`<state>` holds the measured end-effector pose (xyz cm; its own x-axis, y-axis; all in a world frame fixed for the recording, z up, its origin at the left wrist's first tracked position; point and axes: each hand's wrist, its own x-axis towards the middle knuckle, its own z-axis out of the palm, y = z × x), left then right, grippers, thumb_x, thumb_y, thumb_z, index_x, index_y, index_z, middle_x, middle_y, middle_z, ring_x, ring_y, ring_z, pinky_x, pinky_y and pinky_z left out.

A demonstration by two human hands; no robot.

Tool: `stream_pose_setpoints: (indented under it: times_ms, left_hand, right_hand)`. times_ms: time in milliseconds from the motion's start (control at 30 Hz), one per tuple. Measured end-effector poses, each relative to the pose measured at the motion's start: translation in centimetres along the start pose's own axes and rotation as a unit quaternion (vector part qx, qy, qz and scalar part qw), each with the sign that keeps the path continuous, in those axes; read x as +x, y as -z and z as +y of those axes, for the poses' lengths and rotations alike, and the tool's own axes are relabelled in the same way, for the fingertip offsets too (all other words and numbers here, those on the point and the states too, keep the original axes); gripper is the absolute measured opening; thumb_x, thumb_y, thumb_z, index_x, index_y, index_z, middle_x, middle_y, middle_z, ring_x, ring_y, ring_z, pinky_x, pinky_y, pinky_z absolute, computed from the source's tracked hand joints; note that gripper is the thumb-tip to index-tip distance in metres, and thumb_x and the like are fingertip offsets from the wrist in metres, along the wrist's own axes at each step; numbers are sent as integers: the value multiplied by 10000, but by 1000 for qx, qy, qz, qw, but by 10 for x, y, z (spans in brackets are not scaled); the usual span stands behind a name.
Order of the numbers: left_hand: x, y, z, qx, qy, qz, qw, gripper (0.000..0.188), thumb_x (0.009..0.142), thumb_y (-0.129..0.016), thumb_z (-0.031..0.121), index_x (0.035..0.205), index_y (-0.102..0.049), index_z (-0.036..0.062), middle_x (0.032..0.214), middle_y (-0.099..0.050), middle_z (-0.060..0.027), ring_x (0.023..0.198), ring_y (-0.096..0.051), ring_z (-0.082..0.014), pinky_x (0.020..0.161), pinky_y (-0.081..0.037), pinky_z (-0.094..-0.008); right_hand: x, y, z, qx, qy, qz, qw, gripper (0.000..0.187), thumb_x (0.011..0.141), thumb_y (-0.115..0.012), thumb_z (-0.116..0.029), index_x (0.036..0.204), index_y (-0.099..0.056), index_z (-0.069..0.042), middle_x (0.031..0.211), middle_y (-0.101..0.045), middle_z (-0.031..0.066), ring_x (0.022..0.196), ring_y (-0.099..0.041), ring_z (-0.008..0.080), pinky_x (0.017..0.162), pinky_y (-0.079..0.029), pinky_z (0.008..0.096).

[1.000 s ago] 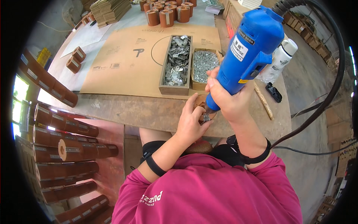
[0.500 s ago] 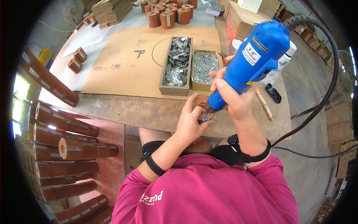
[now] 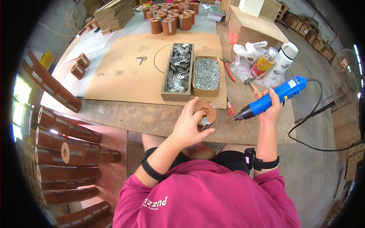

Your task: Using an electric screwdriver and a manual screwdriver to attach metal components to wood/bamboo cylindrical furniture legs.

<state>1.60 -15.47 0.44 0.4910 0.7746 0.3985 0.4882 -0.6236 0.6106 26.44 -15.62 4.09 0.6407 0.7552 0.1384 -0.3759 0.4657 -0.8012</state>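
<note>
My left hand (image 3: 187, 127) grips a reddish-brown wooden cylinder (image 3: 210, 111) with a hollow centre, at the near edge of the table. One finger reaches into the hole, and the thumb lies along the near side. A small grey metal plate (image 3: 205, 121) sits on the cylinder beside those fingers. In my right hand (image 3: 271, 111) is a blue electric screwdriver (image 3: 280, 94), its black nose pointing left and down. The bit's tip stands apart from the cylinder, to its right. A red-handled screwdriver (image 3: 230, 108) lies between them.
Beyond the cylinder stand a wooden box (image 3: 175, 97) of metal plates and a carton (image 3: 206, 92) of screws. Pliers (image 3: 229, 72), a hammer (image 3: 252, 85), a drink bottle (image 3: 262, 64) and a white flask (image 3: 285, 57) are at right. Finished-looking cylinders (image 3: 169, 26) stand far back; cylinder rows (image 3: 68, 152) fill the left.
The electric screwdriver has moved away from the cylinder, down and to the right, and now tilts lower. My left hand keeps hold of the cylinder, its thumb spread wider.
</note>
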Motion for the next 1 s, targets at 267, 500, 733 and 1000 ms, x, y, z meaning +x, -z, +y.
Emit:
stream_pose_setpoints:
  times_ms: [267, 500, 733, 1000]
  left_hand:
    - [8, 9, 2, 158, -7, -37, 987, 384, 561, -724, 178, 889, -558, 68, 1272, -322, -200, 1186, -271, -413, 960, -264, -483]
    - [-12, 19, -13, -11, 112, -30, 993, 505, 579, -697, 158, 1036, -496, 81, 1216, -279, -329, 1077, -348, -500, 899, -350, -486]
    - [8, 1, -20, -74, 53, 35, 995, 367, 530, -770, 145, 808, -555, 41, 1194, -379, -206, 1063, -444, -364, 861, -406, -395]
    - [49, 42, -43, -121, -15, -80, 989, 414, 630, -742, 183, 948, -519, 38, 1143, -421, -145, 1048, -437, -257, 803, -433, -339]
  right_hand:
    - [10, 76, 48, -22, -140, 140, 980, 219, 731, -604, -182, 841, -447, -76, 663, -489, 62, 560, -513, 198, 636, -495, 406]
    - [4, 91, 61, 28, -245, 140, 959, 306, 710, -642, -282, 828, -449, -76, 713, -512, 57, 667, -540, 194, 676, -481, 386]
    - [5, 97, 71, -15, -236, 138, 962, 305, 716, -643, -258, 849, -452, -62, 717, -501, 63, 655, -536, 195, 645, -489, 374]
    - [9, 97, 74, -50, -237, 148, 959, 283, 725, -632, -241, 865, -460, -64, 708, -502, 64, 642, -535, 199, 643, -490, 382]
